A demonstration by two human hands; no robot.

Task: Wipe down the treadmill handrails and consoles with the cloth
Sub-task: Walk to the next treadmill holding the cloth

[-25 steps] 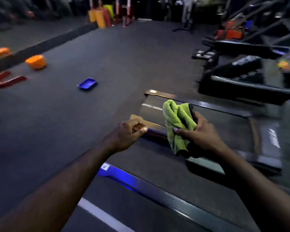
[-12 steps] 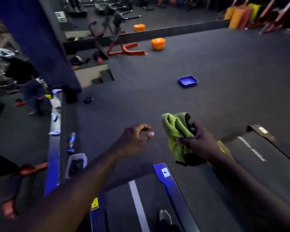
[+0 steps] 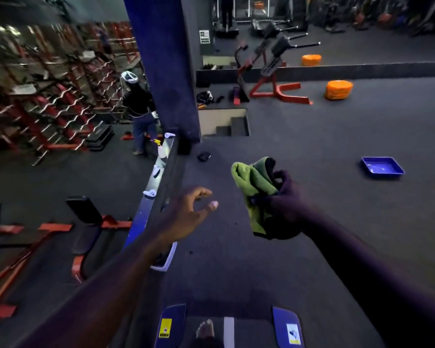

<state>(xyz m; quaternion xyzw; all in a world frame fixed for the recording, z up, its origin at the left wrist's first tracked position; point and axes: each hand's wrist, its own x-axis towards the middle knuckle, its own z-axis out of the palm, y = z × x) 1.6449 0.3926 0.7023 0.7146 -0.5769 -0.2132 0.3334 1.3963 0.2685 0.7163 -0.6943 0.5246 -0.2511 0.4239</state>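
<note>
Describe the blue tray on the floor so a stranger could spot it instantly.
From the tall blue pillar, look right across the dark floor. Past the right hand gripping the green cloth lies the blue tray: shallow and rectangular, unlike the round orange cushion farther back.

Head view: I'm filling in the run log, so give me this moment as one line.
right hand: holds cloth | left hand: loosely curled, empty | cloth: bunched, in the air | tray: on floor

Head-worn view, forward and down, close above hands [image 3: 239, 204]
</note>
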